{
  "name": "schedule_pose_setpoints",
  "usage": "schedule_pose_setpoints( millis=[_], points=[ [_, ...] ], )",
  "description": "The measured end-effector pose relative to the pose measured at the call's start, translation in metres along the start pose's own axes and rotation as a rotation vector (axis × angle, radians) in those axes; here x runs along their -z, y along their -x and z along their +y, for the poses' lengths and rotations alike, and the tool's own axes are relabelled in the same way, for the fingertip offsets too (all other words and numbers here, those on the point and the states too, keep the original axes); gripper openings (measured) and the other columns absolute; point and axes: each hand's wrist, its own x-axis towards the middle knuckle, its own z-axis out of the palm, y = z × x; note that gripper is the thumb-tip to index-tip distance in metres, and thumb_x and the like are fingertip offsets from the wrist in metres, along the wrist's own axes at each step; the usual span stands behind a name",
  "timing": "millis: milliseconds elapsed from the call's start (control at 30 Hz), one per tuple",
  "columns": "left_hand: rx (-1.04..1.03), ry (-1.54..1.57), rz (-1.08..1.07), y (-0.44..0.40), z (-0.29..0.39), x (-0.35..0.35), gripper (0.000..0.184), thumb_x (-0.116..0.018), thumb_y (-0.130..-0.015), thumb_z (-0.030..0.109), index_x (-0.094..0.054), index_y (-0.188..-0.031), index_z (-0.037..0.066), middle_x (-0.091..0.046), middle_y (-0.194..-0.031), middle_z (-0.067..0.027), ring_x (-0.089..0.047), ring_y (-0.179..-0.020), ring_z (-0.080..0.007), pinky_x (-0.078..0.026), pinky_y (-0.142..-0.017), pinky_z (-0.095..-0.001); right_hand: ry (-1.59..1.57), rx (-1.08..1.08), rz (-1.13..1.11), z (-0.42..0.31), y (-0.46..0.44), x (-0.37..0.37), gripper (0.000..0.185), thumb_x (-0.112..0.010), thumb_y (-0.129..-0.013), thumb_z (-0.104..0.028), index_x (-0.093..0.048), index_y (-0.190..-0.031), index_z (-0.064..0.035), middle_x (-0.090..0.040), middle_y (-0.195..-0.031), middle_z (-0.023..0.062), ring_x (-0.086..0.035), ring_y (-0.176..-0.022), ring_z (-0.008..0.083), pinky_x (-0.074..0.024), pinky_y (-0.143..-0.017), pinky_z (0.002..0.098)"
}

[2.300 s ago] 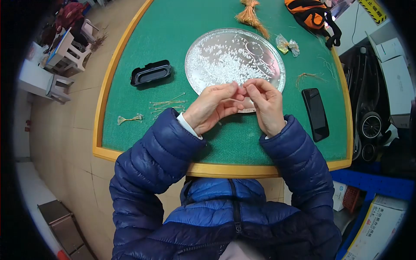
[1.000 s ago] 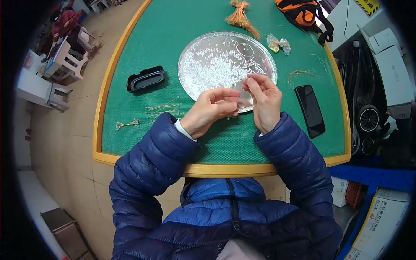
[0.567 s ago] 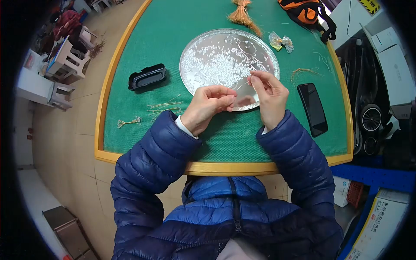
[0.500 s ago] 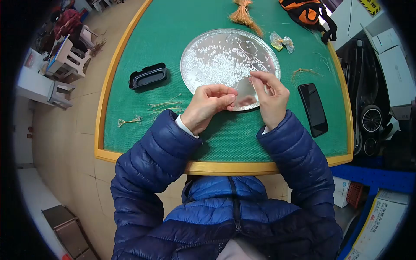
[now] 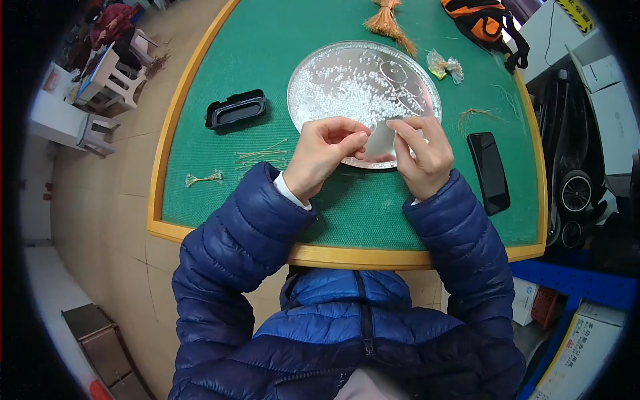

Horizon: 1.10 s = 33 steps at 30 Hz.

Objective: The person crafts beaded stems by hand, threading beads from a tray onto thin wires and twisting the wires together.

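A round silver tray (image 5: 380, 160) bears many small clear beads (image 5: 347, 100). Over its near left edge is my left hand (image 5: 325, 155), thumb and index finger pinched together; what lies between them is too small to make out. My right hand (image 5: 423, 155) is over the near right edge, a little apart from the left, its thumb and index finger separated and other fingers curled. Whether it holds a thin wire is unclear. Thin stems with beaded tips (image 5: 260, 157) and a tied bundle (image 5: 204, 178) lie on the green table left of my hands.
On the green table (image 5: 360, 200) are a black case (image 5: 236, 110), a phone (image 5: 489, 172), copper-coloured wires (image 5: 388, 28), a small plastic bag (image 5: 445, 67), loose strands (image 5: 477, 115) and an orange-black bag (image 5: 485, 27). Another person (image 5: 112, 30) sits at the far left.
My right hand has moved apart from my left and its wrist has turned, with the fingers curling. My left thumb and index finger have closed together. The view has shifted slightly.
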Motion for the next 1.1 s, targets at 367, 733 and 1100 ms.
schedule_pose_setpoints(
  millis=[367, 733, 1100],
  points=[
    [-0.105, -0.076, 0.042, -0.001, -0.002, -0.006, 0.009, -0.058, -0.076, -0.002, -0.061, -0.084, -0.004, -0.059, -0.070, -0.0081, -0.052, -0.058, -0.0099, -0.045, -0.054, -0.0172, 0.006, 0.041, -0.009, 0.000, 0.000, -0.001, 0.027, -0.060, -0.057, 0.009, -0.063, -0.081, -0.0020, -0.055, -0.077, 0.0073, -0.049, -0.064, 0.0180, -0.0431, -0.057, 0.0258],
    [-0.139, -0.164, 0.065, -0.002, -0.005, -0.004, 0.005, -0.056, -0.075, 0.000, -0.059, -0.077, -0.002, -0.056, -0.065, -0.0053, -0.048, -0.055, -0.0081, -0.040, -0.050, -0.0160, -0.025, 0.068, 0.008, -0.001, 0.003, -0.005, 0.026, -0.060, -0.059, 0.010, -0.062, -0.082, -0.0013, -0.056, -0.076, 0.0078, -0.049, -0.063, 0.0184, -0.0430, -0.057, 0.0264],
    [-0.104, -0.056, -0.015, -0.001, -0.001, -0.003, 0.007, -0.054, -0.077, -0.001, -0.056, -0.083, 0.000, -0.054, -0.072, -0.0043, -0.048, -0.062, -0.0087, -0.042, -0.058, -0.0183, -0.404, -0.388, 0.024, -0.010, 0.002, -0.002, 0.026, -0.059, -0.068, 0.010, -0.058, -0.091, -0.0018, -0.061, -0.080, 0.0090, -0.058, -0.073, 0.0165, -0.0479, -0.065, 0.0250]
  ],
)
